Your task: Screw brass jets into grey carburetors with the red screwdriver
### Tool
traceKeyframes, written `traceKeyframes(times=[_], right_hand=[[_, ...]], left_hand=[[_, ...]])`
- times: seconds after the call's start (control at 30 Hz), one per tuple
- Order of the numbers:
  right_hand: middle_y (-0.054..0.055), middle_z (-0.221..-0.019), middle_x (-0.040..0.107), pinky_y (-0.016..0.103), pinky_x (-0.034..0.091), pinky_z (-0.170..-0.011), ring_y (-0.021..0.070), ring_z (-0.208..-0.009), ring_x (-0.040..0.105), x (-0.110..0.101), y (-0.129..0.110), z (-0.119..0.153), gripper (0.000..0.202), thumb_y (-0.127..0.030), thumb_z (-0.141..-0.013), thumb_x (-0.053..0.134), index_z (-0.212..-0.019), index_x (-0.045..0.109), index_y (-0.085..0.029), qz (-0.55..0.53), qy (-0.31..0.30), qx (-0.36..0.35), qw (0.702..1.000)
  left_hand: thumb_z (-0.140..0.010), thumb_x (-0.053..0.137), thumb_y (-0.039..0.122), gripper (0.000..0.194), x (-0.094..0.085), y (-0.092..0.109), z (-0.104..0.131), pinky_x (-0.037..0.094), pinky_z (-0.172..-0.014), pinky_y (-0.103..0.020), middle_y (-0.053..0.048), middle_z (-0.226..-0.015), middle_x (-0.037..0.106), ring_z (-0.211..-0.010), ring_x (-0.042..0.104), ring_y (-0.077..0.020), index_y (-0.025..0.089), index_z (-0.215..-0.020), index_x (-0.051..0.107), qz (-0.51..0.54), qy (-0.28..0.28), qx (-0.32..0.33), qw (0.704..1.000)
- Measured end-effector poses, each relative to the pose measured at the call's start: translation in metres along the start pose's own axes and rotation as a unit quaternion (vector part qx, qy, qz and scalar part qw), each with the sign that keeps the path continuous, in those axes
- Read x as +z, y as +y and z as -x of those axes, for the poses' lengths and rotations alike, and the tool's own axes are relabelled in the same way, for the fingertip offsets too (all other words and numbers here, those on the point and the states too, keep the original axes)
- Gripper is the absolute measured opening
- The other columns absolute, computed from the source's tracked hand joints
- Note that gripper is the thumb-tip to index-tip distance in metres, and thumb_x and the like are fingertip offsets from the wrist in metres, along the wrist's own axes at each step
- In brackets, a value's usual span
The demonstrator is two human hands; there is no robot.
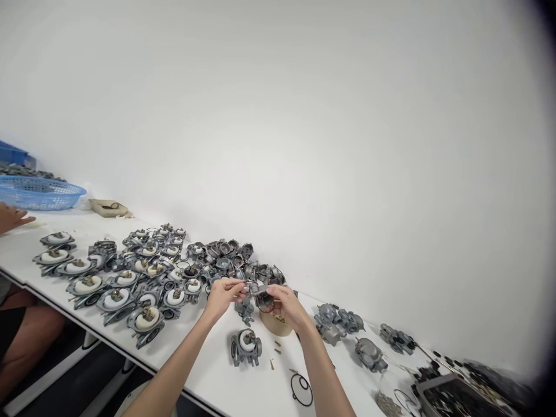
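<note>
Both hands meet above the white table. My right hand (284, 304) is closed on a grey metal carburetor float bowl (263, 298), its round hollow facing down toward me. My left hand (226, 295) pinches at the left side of that bowl; what its fingertips hold is too small to make out. Behind and below the right hand stands a tan round tub (275, 325), partly hidden. Nearer me sits a carburetor body (247, 346) with a white float on top. Small brass pieces (278, 347) and black rubber rings (301, 389) lie to its right.
Many carburetor bodies with white floats (116, 298) cover the left. A heap of grey bowls (223, 249) lies against the wall. Assembled carburetors (370, 353) and a parts tray (456, 397) are right. Far left: a blue basket (65, 197) and another person's hand (15, 218).
</note>
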State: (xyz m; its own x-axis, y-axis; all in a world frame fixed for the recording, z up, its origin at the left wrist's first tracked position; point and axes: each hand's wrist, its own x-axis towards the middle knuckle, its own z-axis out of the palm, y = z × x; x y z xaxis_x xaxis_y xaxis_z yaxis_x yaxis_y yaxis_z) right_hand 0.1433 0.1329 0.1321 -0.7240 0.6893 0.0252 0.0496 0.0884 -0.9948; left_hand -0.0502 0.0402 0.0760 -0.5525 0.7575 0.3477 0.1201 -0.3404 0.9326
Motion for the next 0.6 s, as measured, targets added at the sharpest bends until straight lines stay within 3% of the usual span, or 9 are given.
traceKeyframes(times=[0.2, 0.3, 0.4, 0.47, 0.6], right_hand=[[0.002, -0.073, 0.073, 0.022, 0.045, -0.046, 0.0153, -0.054, 0.066, -0.011, 0.02, 0.005, 0.026, -0.035, -0.071, 0.081, -0.092, 0.075, -0.02, -0.004, 0.046, -0.009, 0.999], [0.007, -0.077, 0.075, 0.022, 0.048, -0.047, 0.0177, -0.061, 0.07, -0.01, 0.025, 0.002, 0.028, -0.041, -0.077, 0.075, -0.093, 0.071, -0.018, -0.117, 0.068, 0.004, 0.991], [0.012, -0.081, 0.077, 0.024, 0.054, -0.052, 0.0211, -0.068, 0.074, -0.008, 0.03, -0.003, 0.031, -0.045, -0.084, 0.068, -0.095, 0.067, -0.017, -0.226, 0.097, 0.035, 0.969], [0.014, -0.083, 0.077, 0.025, 0.055, -0.052, 0.0237, -0.074, 0.076, -0.009, 0.033, -0.005, 0.031, -0.044, -0.085, 0.066, -0.098, 0.066, -0.016, -0.259, 0.086, 0.051, 0.961], [0.012, -0.087, 0.077, 0.025, 0.055, -0.051, 0.0242, -0.075, 0.076, -0.009, 0.037, -0.004, 0.027, -0.039, -0.082, 0.07, -0.096, 0.064, -0.018, -0.273, 0.074, 0.029, 0.959]], left_hand=[[-0.087, 0.064, 0.054, 0.045, 0.006, -0.006, -0.038, 0.062, -0.063, -0.032, -0.011, -0.084, 0.08, -0.075, 0.077, -0.0243, 0.013, -0.102, 0.077, -0.06, 0.049, 0.027, 0.997], [-0.088, 0.066, 0.046, 0.039, 0.01, -0.015, -0.035, 0.06, -0.069, -0.032, -0.011, -0.093, 0.08, -0.079, 0.077, -0.0246, 0.015, -0.108, 0.076, -0.111, 0.073, 0.039, 0.99], [-0.082, 0.073, 0.037, 0.041, 0.011, -0.02, -0.023, 0.057, -0.079, -0.033, -0.01, -0.117, 0.074, -0.082, 0.074, -0.023, 0.022, -0.121, 0.073, -0.172, 0.088, 0.068, 0.979], [-0.084, 0.07, 0.036, 0.04, 0.011, -0.018, -0.016, 0.054, -0.084, -0.034, -0.009, -0.125, 0.069, -0.082, 0.071, -0.0212, 0.026, -0.123, 0.071, -0.203, 0.078, 0.097, 0.971], [-0.089, 0.065, 0.045, 0.028, 0.017, -0.006, -0.008, 0.053, -0.079, -0.031, -0.007, -0.103, 0.072, -0.08, 0.067, -0.0202, 0.025, -0.105, 0.078, -0.224, -0.025, 0.166, 0.96]])
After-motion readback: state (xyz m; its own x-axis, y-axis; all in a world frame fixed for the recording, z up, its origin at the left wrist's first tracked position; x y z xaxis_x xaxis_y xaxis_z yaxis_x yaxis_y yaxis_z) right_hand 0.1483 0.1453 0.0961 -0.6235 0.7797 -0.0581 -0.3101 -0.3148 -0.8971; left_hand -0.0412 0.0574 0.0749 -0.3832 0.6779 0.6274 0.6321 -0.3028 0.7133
